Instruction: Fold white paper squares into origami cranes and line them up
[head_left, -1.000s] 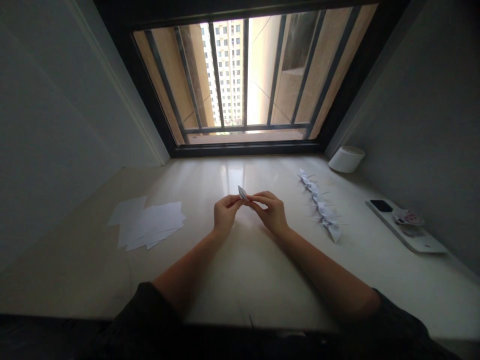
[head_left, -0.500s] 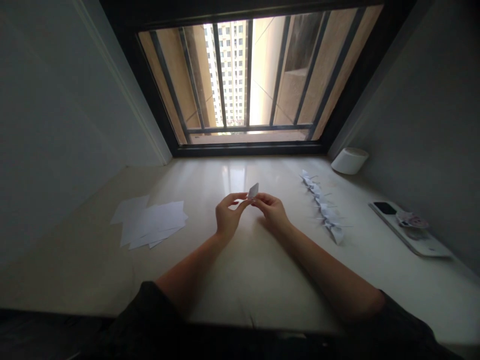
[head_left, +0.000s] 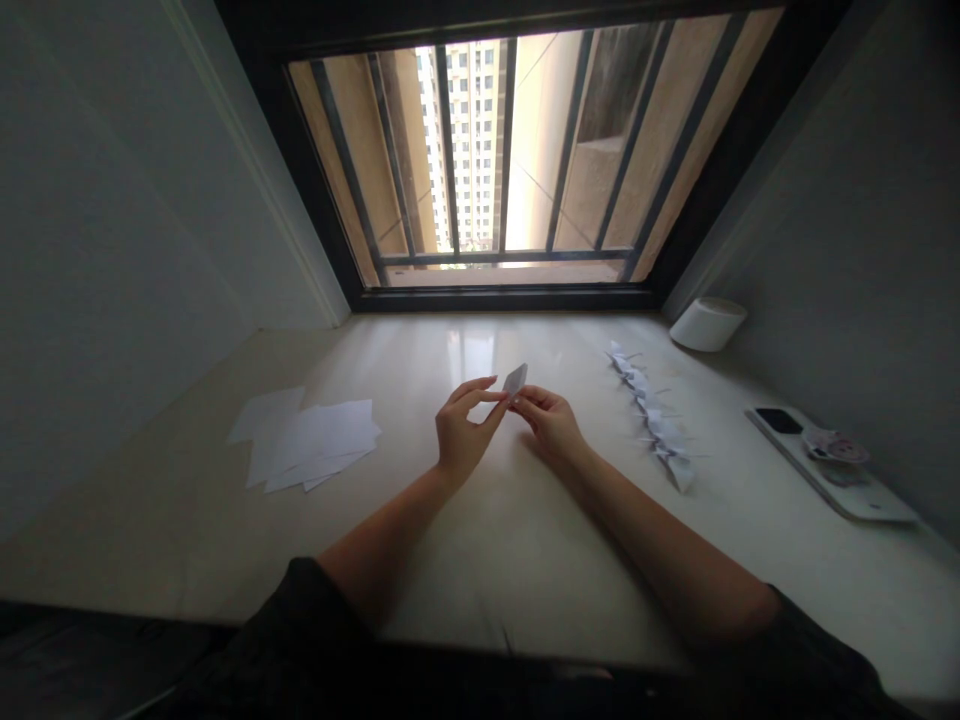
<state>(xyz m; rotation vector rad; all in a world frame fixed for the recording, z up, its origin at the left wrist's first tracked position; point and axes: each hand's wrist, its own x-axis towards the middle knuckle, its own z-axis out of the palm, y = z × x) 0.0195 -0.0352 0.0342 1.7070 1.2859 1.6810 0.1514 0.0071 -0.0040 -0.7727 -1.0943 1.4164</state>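
Note:
A small folded piece of white paper (head_left: 515,379) is held up above the middle of the pale sill. My right hand (head_left: 551,420) pinches its lower right side between thumb and fingers. From the other side, the thumb and a finger of my left hand (head_left: 465,425) close on the paper's lower left edge, while another finger is raised away from it. To the right lies a row of folded paper cranes (head_left: 649,415), lined up away from me. On the left, several loose white paper sheets (head_left: 319,440) overlap in a flat pile.
A phone (head_left: 825,465) with a round grip on its back lies at the right, beside the wall. Behind it stands a white cylindrical object (head_left: 707,324) in the corner. A barred window with a dark frame (head_left: 502,298) bounds the far side.
One finger of my left hand has lifted off the paper and straightened. The folded paper stays between both hands. The whole view has shifted slightly.

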